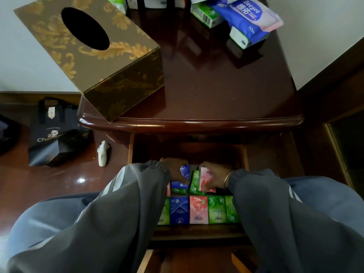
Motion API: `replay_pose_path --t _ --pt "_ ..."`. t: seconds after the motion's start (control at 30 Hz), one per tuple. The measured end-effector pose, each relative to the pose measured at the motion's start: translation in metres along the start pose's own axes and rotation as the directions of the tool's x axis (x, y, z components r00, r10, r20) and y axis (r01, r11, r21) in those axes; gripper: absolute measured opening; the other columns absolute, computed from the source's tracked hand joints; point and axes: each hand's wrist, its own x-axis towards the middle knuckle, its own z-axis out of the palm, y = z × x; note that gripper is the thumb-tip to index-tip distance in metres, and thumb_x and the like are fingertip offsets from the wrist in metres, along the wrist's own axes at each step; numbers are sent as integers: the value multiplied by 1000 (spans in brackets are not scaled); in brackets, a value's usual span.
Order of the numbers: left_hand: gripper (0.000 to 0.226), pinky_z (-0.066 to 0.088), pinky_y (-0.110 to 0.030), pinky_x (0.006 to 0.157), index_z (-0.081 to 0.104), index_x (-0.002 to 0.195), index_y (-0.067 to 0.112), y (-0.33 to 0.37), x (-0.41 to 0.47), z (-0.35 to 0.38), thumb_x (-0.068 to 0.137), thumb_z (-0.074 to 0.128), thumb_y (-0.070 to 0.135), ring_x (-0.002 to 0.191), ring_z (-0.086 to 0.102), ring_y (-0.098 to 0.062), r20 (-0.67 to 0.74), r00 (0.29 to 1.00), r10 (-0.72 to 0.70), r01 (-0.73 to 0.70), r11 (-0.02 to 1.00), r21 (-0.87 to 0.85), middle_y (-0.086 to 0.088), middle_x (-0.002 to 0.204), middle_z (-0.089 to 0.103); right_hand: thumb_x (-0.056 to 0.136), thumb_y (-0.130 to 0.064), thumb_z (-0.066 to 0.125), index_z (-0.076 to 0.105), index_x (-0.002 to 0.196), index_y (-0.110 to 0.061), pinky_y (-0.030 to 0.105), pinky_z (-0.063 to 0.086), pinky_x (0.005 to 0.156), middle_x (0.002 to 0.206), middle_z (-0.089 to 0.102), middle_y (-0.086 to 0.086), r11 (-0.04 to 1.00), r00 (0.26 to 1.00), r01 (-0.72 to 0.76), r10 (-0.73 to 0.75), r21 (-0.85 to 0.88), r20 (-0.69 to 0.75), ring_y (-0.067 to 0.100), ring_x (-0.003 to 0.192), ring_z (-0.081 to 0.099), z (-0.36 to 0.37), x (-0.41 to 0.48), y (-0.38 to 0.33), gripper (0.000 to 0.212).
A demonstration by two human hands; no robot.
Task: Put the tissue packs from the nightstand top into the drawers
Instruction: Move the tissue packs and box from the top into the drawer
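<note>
Grey sleeves [118, 203] are reaching into the drawer [197, 234]. Left hand [173, 171] is holding a blue tissue pack [185, 173], right hand [215, 177] a pink tissue pack [204, 181]. More packs [246, 20] are lying on the nightstand [197, 85].

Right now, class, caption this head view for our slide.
Left hand gripping a blue tissue pack, right hand a pink tissue pack, inside the open wooden drawer.

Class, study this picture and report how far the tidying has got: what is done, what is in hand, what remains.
Done: a front row of packs already lines the open drawer. In hand: the left hand grips a blue pack and the right hand a pink pack, at a second row behind it. Left: several packs lie at the back of the nightstand top.
</note>
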Motion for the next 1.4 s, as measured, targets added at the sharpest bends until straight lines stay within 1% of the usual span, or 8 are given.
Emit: replay_pose_path --t 0.13,0.23,0.47,0.63,0.87,1.1,1.3,1.4 --pt "84 25 -46 113 27 148 26 -4 -6 11 80 61 61 137 35 -28 -37 998 -48 52 991 123 -4 153 34 63 -22 84 48 119 -26 27 46 75 108 60 2 1000 1000 -11 11 -15 9 19 96 57 -2 0 -1 67" --pt "88 21 -53 111 21 149 30 -2 -10 15 78 56 68 138 28 -32 -44 997 -69 77 967 242 -7 153 28 63 -23 85 46 127 -23 32 48 87 121 54 3 999 1000 -10 9 33 20 22 108 54 -2 1 -8 75" --pt "67 25 -48 109 26 147 28 -3 -26 23 90 47 56 135 32 -27 -221 973 -63 109 973 204 -3 150 33 77 -30 75 24 146 -21 29 43 94 140 37 10 1000 1000 -12 12 -16 4 26 123 46 5 -3 -20 86" --pt "51 26 -41 107 33 145 26 -3 -35 33 97 42 40 133 37 -26 -249 967 -57 109 974 201 -4 147 40 82 -12 69 41 138 -12 22 42 89 136 49 12 990 991 -91 102 111 -91 24 118 53 -1 -9 -21 62" --pt "53 26 -44 111 30 146 25 0 -33 40 97 42 40 136 34 -26 -264 959 -100 155 968 196 -4 150 35 90 -19 61 54 127 -11 23 41 81 127 59 9 998 988 -38 44 42 -148 22 112 57 11 -13 -31 39" --pt "54 27 -43 109 29 145 23 -9 -33 51 96 39 44 134 36 -25 -315 947 -64 140 965 224 -2 149 38 93 -20 55 49 134 -13 22 41 84 130 57 8 995 993 -27 38 99 -114 22 117 55 16 -18 -31 41" --pt "55 24 -44 111 24 147 23 -6 -35 60 98 36 44 136 33 -23 -374 925 -64 170 951 259 0 151 34 96 -32 48 24 148 -23 28 46 87 140 46 7 992 992 -115 116 46 -39 23 117 55 20 -29 -34 58" --pt "60 18 -45 115 16 150 25 -5 -42 60 97 36 45 142 23 -21 -468 881 -74 193 958 212 2 155 25 96 -36 47 20 149 -21 29 44 93 145 42 8 990 987 -99 110 104 -114 23 123 51 16 -39 -43 61"
